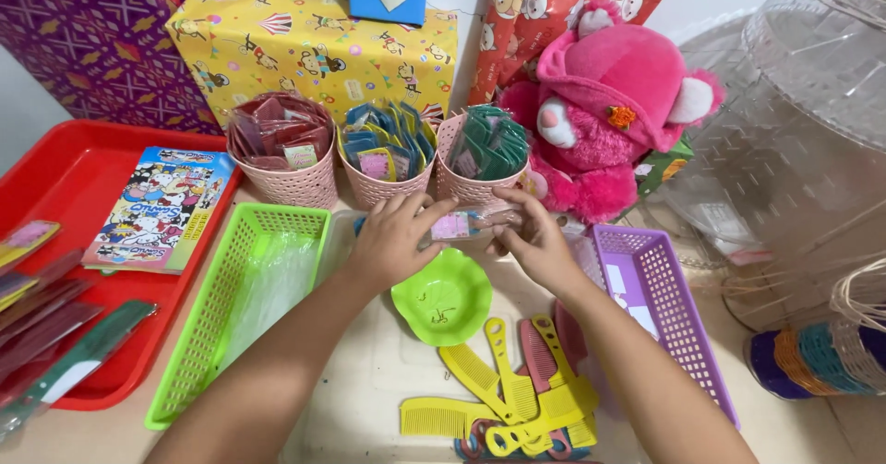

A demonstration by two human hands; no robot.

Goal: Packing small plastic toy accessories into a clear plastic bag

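Both hands meet over the table: my left hand [395, 238] and right hand [535, 243] pinch a clear plastic packet [466, 224] at either end, above the green leaf-shaped dish [443, 298], in front of three pink baskets [386, 183] of packed combs. Packing looks underway; loose yellow combs [517, 395] lie near.

Green bowl [443, 296], yellow combs [517, 395]
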